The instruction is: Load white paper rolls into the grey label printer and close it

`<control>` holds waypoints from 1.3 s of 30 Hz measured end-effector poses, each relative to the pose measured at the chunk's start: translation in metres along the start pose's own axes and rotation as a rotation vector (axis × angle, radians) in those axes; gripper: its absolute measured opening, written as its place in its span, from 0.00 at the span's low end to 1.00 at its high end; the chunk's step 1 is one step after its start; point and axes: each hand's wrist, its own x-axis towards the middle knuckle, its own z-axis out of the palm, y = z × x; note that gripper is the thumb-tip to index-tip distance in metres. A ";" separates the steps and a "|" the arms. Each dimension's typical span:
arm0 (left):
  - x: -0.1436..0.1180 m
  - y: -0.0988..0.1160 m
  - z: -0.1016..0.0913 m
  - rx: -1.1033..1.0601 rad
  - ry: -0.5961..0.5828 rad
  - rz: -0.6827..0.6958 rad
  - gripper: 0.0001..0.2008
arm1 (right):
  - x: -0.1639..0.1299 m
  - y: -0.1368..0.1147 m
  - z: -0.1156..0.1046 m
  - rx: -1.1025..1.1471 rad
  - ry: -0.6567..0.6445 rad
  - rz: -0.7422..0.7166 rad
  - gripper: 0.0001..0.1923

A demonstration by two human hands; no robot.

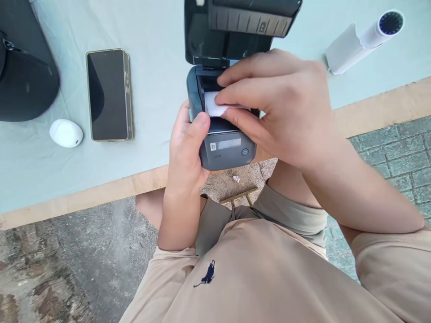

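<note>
Right now my left hand [186,148] is wrapped around the near left side of the small dark label printer [224,150], thumb pressed over its front corner, which keeps the body steady at the table's [158,89] edge, partly overhanging my lap. Its lid [235,27] is swung open and stands back toward the far side, so the paper bay is exposed. My right hand [279,107] reaches across from the right, fingers closed in a pinch on the white paper [213,106] at the mouth of that bay; whether this is a roll's loose end or a separate strip I cannot tell, since the fingers cover most of it. On the pale cloth to the left lie a smartphone [108,94] face up, a white earbud case [66,133] just beside it, and part of a black cap [23,76]. Far right, well apart, rests a white tube with a dark end [367,40].
</note>
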 end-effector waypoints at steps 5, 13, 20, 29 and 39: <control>0.000 0.003 0.001 -0.054 -0.022 -0.006 0.11 | -0.007 0.000 0.009 0.027 0.171 -0.025 0.20; 0.003 -0.005 -0.015 0.015 -0.048 -0.009 0.13 | -0.027 0.010 0.032 0.414 0.388 -0.279 0.12; 0.007 -0.013 -0.034 0.050 -0.188 0.091 0.25 | 0.001 0.022 0.021 0.822 0.527 0.220 0.20; 0.020 -0.022 -0.041 0.072 -0.224 0.176 0.43 | 0.011 0.022 0.021 0.957 0.294 0.097 0.08; -0.001 -0.003 -0.003 0.019 -0.037 0.040 0.28 | 0.003 0.029 0.027 1.038 -0.108 0.202 0.33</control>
